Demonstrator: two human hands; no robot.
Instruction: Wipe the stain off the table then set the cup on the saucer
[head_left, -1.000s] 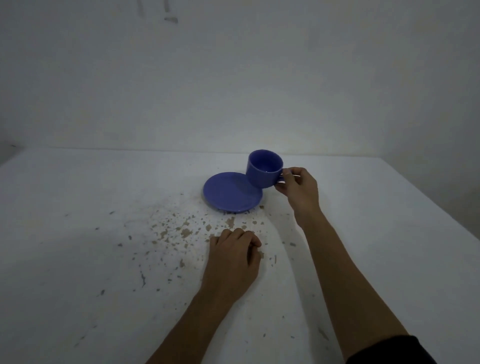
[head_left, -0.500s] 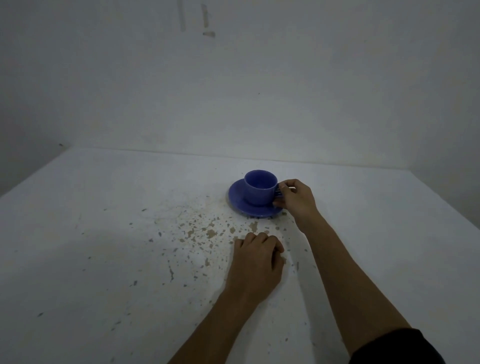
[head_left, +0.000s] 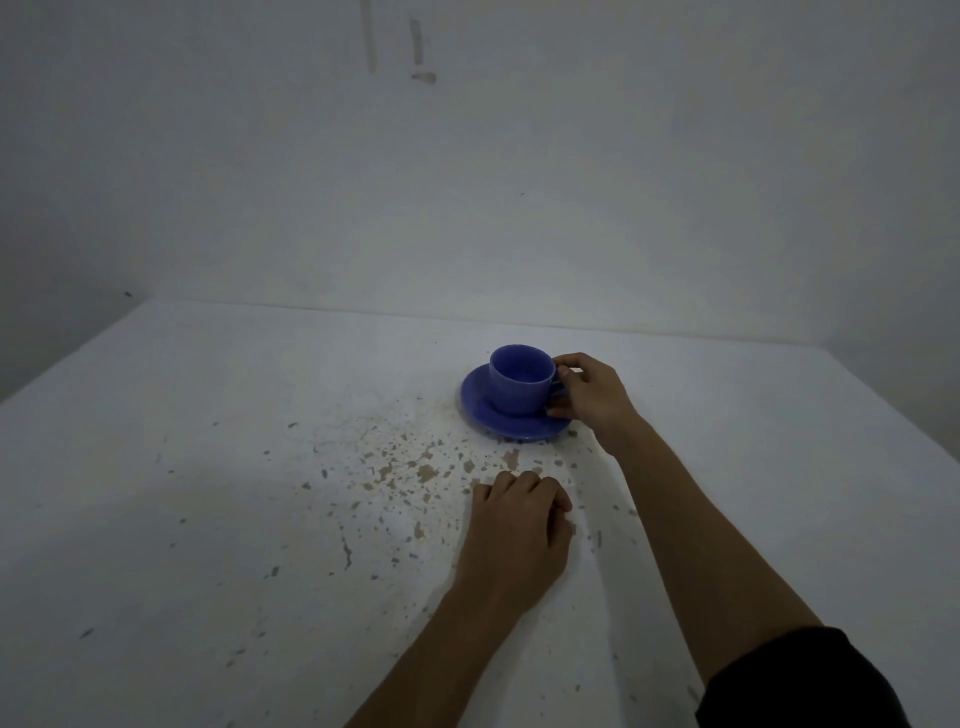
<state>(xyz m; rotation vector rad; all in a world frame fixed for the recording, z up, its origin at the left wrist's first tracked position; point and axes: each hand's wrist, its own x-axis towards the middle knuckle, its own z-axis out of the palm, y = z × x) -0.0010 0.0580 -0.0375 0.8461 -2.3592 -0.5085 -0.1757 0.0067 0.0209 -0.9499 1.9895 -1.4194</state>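
Note:
A blue cup (head_left: 519, 384) stands upright on a blue saucer (head_left: 480, 415) in the middle of the white table (head_left: 208, 519). My right hand (head_left: 589, 397) is at the cup's right side, with fingers curled around its handle, which is hidden behind them. My left hand (head_left: 519, 535) rests on the table nearer to me, fingers curled under, and I see nothing in it. Brownish specks and chips (head_left: 410, 467) are scattered over the table surface between my left hand and the saucer.
The table meets a plain white wall (head_left: 467, 182) at the back. Its left edge (head_left: 62, 358) runs diagonally and its right edge (head_left: 883, 405) slopes away. Small dark marks dot the surface near me.
My right hand has brought the cup from the air down onto the saucer. The left hand has stayed in place on the table. The view has shifted, moving the scene to the right.

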